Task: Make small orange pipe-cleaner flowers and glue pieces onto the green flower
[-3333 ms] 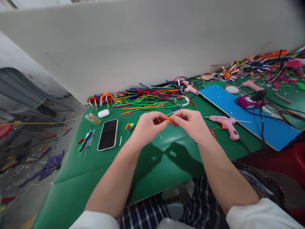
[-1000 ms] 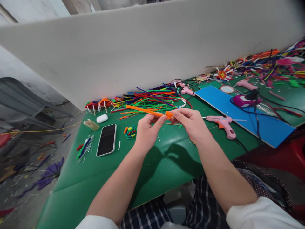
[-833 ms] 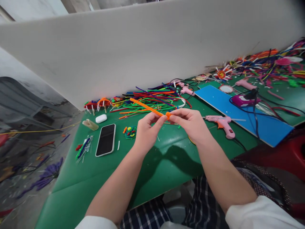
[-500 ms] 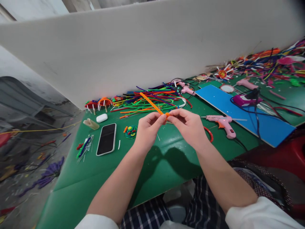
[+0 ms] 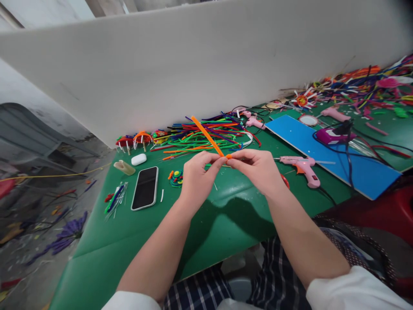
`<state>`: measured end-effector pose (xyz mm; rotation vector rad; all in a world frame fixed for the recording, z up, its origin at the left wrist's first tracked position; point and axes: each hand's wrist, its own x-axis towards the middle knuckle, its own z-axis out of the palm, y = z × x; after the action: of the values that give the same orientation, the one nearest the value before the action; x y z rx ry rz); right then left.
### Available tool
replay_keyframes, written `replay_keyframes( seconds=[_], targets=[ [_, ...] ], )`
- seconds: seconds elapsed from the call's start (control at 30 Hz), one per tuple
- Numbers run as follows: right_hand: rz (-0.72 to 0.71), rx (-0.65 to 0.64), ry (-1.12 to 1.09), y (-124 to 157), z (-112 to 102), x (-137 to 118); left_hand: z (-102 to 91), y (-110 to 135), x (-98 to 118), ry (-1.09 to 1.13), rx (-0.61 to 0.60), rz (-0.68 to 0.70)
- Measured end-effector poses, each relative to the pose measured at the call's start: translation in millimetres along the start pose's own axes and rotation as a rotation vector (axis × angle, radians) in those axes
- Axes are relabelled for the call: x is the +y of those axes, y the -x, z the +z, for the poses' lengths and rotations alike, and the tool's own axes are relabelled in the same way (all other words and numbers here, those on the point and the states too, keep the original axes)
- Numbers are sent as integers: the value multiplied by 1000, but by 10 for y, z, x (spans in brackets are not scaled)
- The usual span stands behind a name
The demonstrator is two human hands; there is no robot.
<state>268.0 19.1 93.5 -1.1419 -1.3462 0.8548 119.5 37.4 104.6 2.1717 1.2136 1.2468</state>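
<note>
My left hand [image 5: 197, 174] and my right hand [image 5: 254, 168] meet above the green table [image 5: 129, 241], both pinched on an orange pipe cleaner [image 5: 206, 136]. Its near end is coiled into a small knot between my fingertips, and its free length sticks up and away to the left. Behind my hands lies a heap of coloured pipe cleaners [image 5: 209, 129]. A small green and orange coiled piece [image 5: 176, 178] lies on the table just left of my left hand.
A black phone [image 5: 145, 187], a white earbud case [image 5: 139, 159] and a bundle of short sticks [image 5: 114, 199] lie at the left. A pink glue gun [image 5: 301, 168], red scissors handle [image 5: 285, 181], blue board [image 5: 332, 157] and cables lie right. A white partition [image 5: 193, 64] stands behind.
The orange pipe cleaner's free end has swung from pointing left and low to pointing up and away. My fingers keep turning its coiled end; my hands stay in nearly the same place.
</note>
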Motion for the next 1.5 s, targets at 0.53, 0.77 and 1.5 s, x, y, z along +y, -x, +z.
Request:
replay_keyframes(
  seconds=[0.53, 0.77, 1.5],
  targets=[
    [-54, 155, -28, -4, 45, 9, 316, 181, 23, 72, 144, 135],
    [20, -61, 77, -49, -64, 62, 197, 7, -99, 399, 33, -202],
    [190, -134, -354, -56, 9, 60, 152, 50, -103, 213, 128, -106]
  ],
)
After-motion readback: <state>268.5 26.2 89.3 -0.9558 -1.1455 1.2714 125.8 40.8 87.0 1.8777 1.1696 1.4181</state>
